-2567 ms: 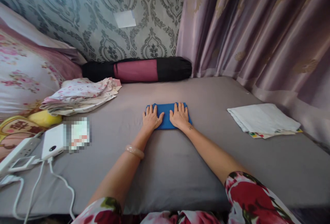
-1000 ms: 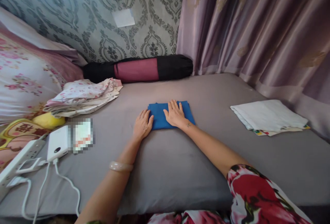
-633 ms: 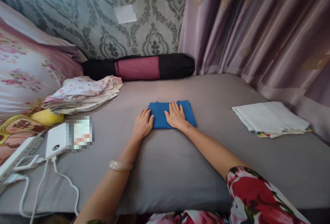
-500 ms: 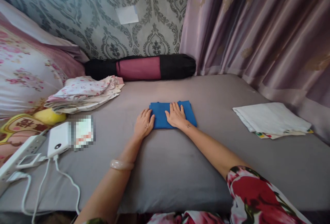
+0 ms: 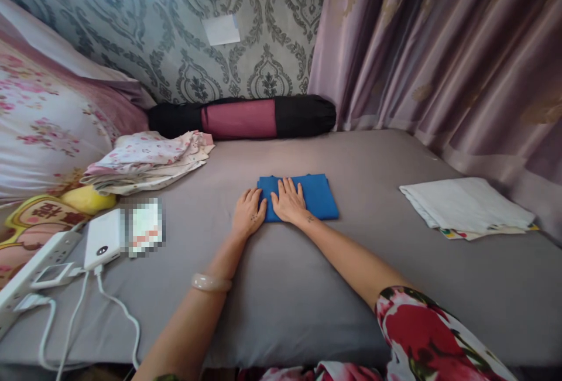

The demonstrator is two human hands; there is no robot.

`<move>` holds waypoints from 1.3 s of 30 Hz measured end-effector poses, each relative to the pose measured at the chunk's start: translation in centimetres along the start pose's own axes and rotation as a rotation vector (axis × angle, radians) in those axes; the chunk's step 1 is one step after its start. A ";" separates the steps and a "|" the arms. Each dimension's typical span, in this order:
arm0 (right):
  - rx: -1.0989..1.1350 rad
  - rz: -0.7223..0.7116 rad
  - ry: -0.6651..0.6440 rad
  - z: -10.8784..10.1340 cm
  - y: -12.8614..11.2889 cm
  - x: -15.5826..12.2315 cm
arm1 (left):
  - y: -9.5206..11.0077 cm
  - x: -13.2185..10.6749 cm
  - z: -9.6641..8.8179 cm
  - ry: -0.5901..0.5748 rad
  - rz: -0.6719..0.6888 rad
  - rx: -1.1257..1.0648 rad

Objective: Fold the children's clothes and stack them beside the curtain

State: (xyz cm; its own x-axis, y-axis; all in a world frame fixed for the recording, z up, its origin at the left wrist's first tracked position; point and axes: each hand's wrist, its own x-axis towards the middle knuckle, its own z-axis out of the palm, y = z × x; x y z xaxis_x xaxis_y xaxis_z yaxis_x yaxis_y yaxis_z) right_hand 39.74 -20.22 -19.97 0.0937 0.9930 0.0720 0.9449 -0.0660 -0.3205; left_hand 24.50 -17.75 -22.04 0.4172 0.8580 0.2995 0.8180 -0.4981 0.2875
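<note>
A blue folded cloth [image 5: 319,196] lies flat as a neat rectangle on the grey sheet [image 5: 298,287]. My left hand [image 5: 250,211] rests at its left edge, fingers stretched forward, partly on the sheet and touching the cloth's side. My right hand [image 5: 288,201] lies palm down on top of the cloth, left of its middle, with the fingers extended and slightly spread. Neither hand grips anything. Part of the cloth is hidden beneath my right hand.
A white folded cloth [image 5: 469,205] lies at the right. On the left are folded floral fabrics [image 5: 149,158], a white power bank [image 5: 103,239], a power strip [image 5: 44,273] and cables. A black-and-pink long bag [image 5: 239,119] lies along the wall, beside the curtain [image 5: 395,47].
My right hand has slid left across the blue cloth, closer to my left hand. My left hand stays at the cloth's left edge. The whole view has shifted slightly.
</note>
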 end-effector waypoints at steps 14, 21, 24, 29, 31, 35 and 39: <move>0.053 -0.098 -0.033 0.0 -4.2 0.3 | -0.9 0.6 0.1 0.187 -0.147 -0.253; 0.035 -0.078 -0.059 0.7 -4.2 0.5 | -0.8 0.7 -0.2 0.169 -0.195 -0.303; 0.018 -0.073 -0.074 0.4 -4.4 0.6 | -0.6 0.7 -0.5 0.169 -0.218 -0.323; -0.052 -0.091 -0.090 0.1 -5.3 0.6 | -0.6 0.7 -0.7 0.183 -0.271 -0.352; -0.071 -0.130 -0.092 0.3 -5.8 0.5 | -0.7 0.8 -0.7 0.200 -0.305 -0.368; -0.080 -0.161 -0.130 0.8 -6.5 0.0 | -0.8 0.8 -0.6 0.252 -0.361 -0.428; -0.109 -0.157 -0.148 0.8 -6.6 -0.2 | -0.8 0.8 -0.5 0.277 -0.352 -0.478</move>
State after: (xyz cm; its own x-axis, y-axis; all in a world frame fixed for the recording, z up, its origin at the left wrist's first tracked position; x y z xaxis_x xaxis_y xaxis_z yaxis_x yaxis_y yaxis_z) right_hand 33.28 -19.91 -18.63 -0.0963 0.9949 -0.0287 0.9733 0.0881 -0.2122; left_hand 24.01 -16.78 -21.61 -0.0126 0.9478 0.3187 0.5940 -0.2493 0.7648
